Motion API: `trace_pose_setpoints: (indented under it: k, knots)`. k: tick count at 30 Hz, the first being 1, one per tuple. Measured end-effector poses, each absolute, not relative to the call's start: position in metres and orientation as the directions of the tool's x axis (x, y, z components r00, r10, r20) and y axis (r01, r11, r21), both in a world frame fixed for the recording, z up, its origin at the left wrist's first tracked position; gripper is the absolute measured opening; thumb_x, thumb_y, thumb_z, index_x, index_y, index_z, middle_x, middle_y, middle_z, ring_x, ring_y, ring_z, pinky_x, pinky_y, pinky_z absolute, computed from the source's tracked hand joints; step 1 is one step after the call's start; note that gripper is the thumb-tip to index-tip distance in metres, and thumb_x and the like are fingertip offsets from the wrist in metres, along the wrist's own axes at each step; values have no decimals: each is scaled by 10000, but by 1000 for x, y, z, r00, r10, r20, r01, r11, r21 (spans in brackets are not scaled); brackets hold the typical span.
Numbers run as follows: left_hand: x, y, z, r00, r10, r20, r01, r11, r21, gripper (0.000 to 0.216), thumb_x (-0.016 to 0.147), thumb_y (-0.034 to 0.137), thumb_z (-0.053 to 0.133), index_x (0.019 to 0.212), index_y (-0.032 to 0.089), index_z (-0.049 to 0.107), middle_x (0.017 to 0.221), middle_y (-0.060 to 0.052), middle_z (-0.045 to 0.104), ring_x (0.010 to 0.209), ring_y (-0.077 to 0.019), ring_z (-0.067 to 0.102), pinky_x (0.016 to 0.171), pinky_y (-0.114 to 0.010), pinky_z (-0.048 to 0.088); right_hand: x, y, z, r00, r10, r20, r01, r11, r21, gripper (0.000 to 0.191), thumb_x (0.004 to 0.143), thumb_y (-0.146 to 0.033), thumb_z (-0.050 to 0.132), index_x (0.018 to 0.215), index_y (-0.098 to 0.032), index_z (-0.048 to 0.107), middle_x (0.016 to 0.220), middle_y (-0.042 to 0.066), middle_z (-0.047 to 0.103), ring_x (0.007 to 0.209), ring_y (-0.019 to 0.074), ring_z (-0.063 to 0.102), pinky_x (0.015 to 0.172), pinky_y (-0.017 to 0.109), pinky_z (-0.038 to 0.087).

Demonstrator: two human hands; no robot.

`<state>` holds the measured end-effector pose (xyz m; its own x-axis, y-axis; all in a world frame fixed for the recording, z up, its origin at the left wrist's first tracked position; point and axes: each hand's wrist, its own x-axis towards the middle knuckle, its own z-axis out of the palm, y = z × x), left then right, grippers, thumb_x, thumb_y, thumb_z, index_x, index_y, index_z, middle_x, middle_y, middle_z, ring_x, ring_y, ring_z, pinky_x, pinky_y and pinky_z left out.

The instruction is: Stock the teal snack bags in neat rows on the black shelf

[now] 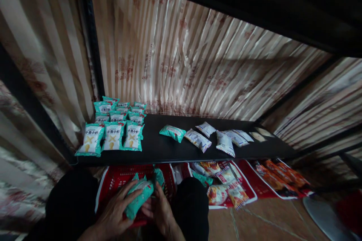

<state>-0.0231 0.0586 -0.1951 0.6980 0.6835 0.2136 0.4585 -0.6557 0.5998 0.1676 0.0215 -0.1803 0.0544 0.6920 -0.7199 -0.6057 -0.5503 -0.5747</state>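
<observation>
My left hand point(117, 209) is wrapped around a teal snack bag point(140, 195), low in front of me between my knees. My right hand point(164, 212) is close beside it with fingers bent, apparently gripping the right end of the bags. Just beyond its fingertips a second teal bag point(159, 177) shows in part. Under both hands lies a red plastic basket point(111, 180). At the left end of the black shelf point(154, 150), teal-and-white snack bags point(114, 135) stand upright in three columns, several deep.
One teal bag point(172, 132) lies flat mid-shelf, beside several white bags point(198, 140). Two pale flat packets point(257, 136) lie further right. Below are a red basket of mixed snacks point(251, 196) and another with orange packs point(283, 177). A black upper shelf point(254, 3) overhangs; striped curtains point(169, 45) hang behind.
</observation>
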Motion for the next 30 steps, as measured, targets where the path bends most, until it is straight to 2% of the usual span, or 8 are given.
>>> trace_pose_setpoints:
  k: [3,5,8,14,21,26,30]
  knots:
    - [-30,57,-180,731,637,243,420,-702,575,750,730,224,559,1414,370,288,1507,2,278,1302,-276,398,1045,-406,396,168,22,-175,43,703,-709,-556,-573,-602,612,627,-691,623,873,-131,616,666,47,658,598,134,641,583,234,516]
    - [-33,57,-173,724,644,246,433,-703,565,732,741,215,539,1413,367,290,1502,-8,288,1298,-283,401,1037,-426,399,167,24,-172,36,731,-681,-533,-563,-632,561,638,-633,651,866,-122,614,686,63,670,600,135,646,575,228,513]
    - [-37,59,-166,725,653,218,450,-690,568,756,732,222,544,1427,337,269,1524,-42,224,1314,-305,369,1042,-468,376,164,25,-170,32,738,-674,-531,-559,-637,446,662,-524,672,823,-114,608,687,77,680,581,136,647,554,221,510]
    - [-48,68,-153,720,627,298,411,-731,544,677,725,203,568,1375,285,398,1524,-72,205,1369,-325,249,1088,-504,284,158,22,-167,58,759,-649,-603,-492,-628,242,704,-338,665,812,-127,614,677,67,696,594,158,665,587,254,540]
    - [-50,66,-155,627,684,374,455,-711,537,622,778,168,534,1370,306,401,1510,-55,242,1383,-315,212,1092,-514,272,161,18,-162,130,802,-583,-678,-357,-642,239,578,-251,769,719,-152,603,664,19,681,564,146,642,570,261,551]
    - [-40,62,-159,559,716,419,449,-686,573,611,825,127,488,1389,325,359,1537,-36,147,1391,-306,189,1094,-507,283,159,14,-158,196,815,-545,-699,-274,-661,226,576,-221,773,735,-149,631,726,13,689,614,127,634,581,236,550]
    - [-35,57,-165,535,749,392,449,-644,619,582,855,127,456,1388,339,356,1549,-17,88,1385,-296,217,1084,-480,320,162,10,-153,207,827,-522,-704,-245,-666,187,594,-196,761,739,-153,651,745,8,693,632,120,631,606,238,556]
